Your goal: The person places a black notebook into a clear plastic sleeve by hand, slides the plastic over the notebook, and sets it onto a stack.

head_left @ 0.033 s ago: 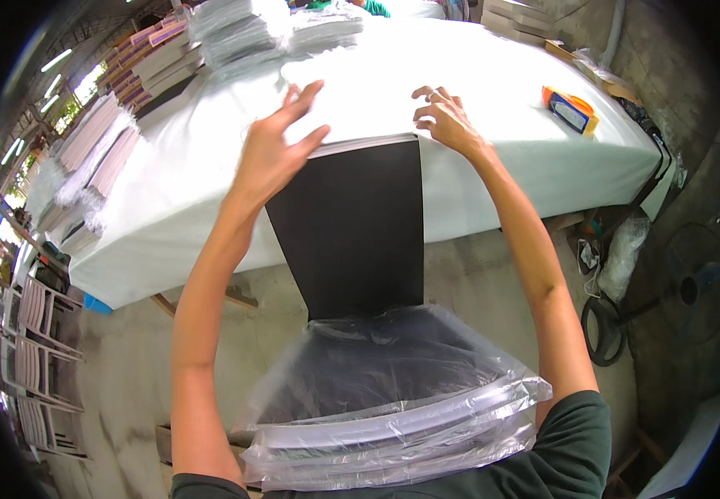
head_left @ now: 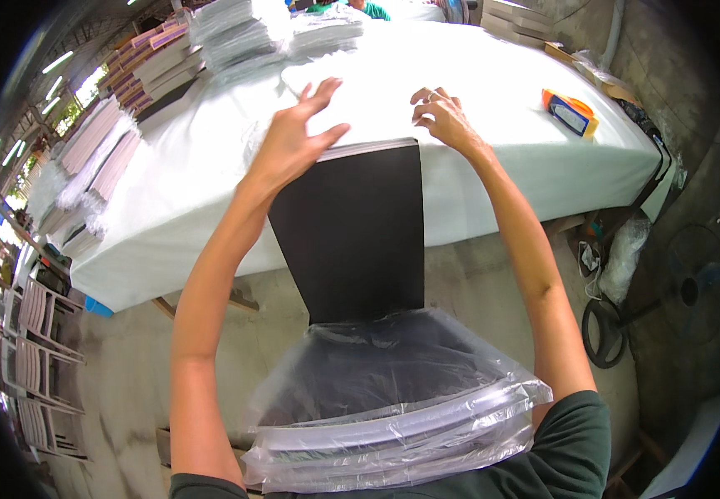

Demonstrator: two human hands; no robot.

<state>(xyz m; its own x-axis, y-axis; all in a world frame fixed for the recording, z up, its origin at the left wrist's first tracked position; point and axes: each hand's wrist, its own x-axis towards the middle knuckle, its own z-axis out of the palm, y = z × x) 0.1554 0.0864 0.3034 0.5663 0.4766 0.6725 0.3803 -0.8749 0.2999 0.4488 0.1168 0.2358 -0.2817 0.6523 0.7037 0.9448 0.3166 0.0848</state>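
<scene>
Below the spread fingers of the left hand (head_left: 293,141), the black board stack (head_left: 352,233) vanishes into a clear plastic bag (head_left: 393,399); beyond the fingertips, a person in green (head_left: 352,8) is cropped by the frame's top.

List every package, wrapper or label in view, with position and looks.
Clear plastic bag: bottom centre, half over the black stack, crinkled.
Wrapped stacks: table's far left, shiny clear film.
Orange and blue tape dispenser: table's right, small.
No signs or screens.
</scene>
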